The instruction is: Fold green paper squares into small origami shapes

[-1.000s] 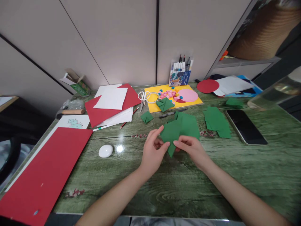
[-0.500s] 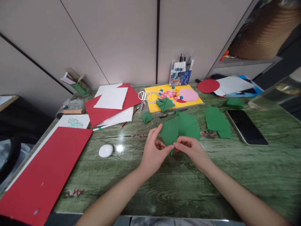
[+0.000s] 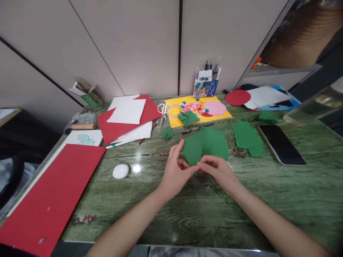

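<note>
Two bare hands on one green paper piece (image 3: pixel 193 148), mid-table, just short of the loose green sheets (image 3: pixel 215 142). Left hand (image 3: pixel 175 173): thumb pressed on the paper's lower tip, index extended up by its left edge, other fingers curled behind. Right hand (image 3: pixel 218 171): thumb pinching the same tip against fingers partly hidden underneath, rest bent. Thumb tips about touching. Piece is matte, smooth, narrowing to a point at the bottom; its fold detail there is covered by fingers.

Table (image 3: pixel 128 214): glossy green, wood-grain streaks, small reddish flower prints. Farther back, two folded green pieces: larger one (image 3: pixel 188 118) overlaps the yellow sheet (image 3: pixel 174 122), smaller one (image 3: pixel 167 133) is a creased diamond on the table. Yellow sheet also carries small round pink and blue bits, plus a flat pink oval (image 3: pixel 215 108). White-handled scissors (image 3: pixel 162 114) at its left edge.

Right side: irregular green stack (image 3: pixel 249 139), then glossy black-screen phone (image 3: pixel 282 144). Left side: smooth white oval case (image 3: pixel 120 171), long flat red sheet (image 3: pixel 59 192).

Labels: marker pack (image 3: pixel 205 87) upright, clear top, blue printed front, text too small to read. Green carton (image 3: pixel 92 98), flaps open, pale lettering on its side, not legible. No brand readable.
</note>
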Demonstrator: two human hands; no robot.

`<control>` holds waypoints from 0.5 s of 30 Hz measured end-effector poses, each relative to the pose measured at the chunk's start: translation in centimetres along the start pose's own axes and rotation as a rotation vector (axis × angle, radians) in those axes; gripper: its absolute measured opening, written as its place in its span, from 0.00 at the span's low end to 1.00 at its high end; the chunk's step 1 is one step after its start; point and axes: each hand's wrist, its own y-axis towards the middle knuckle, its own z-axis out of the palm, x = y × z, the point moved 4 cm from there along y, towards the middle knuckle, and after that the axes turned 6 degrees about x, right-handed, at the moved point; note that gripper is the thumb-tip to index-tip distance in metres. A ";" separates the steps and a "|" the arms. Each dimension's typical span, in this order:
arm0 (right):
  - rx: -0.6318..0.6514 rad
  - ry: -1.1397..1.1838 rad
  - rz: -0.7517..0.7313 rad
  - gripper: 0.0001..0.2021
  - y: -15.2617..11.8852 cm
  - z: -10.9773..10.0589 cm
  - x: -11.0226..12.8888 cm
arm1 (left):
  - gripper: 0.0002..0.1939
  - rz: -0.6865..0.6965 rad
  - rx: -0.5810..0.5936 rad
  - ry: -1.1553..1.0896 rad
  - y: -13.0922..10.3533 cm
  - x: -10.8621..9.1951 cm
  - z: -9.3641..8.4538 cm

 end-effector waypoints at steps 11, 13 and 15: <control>0.001 0.023 0.018 0.12 0.2 0.0 -0.3 | 0.34 0.036 -0.002 -0.019 0.0 0.2 -0.3; -0.001 0.015 0.026 0.12 0.2 0.0 -0.4 | 0.29 0.052 -0.004 -0.035 0.1 0.4 -0.4; -0.002 0.008 0.034 0.12 0.3 0.0 -0.4 | 0.28 0.051 -0.017 -0.046 0.2 0.6 -0.4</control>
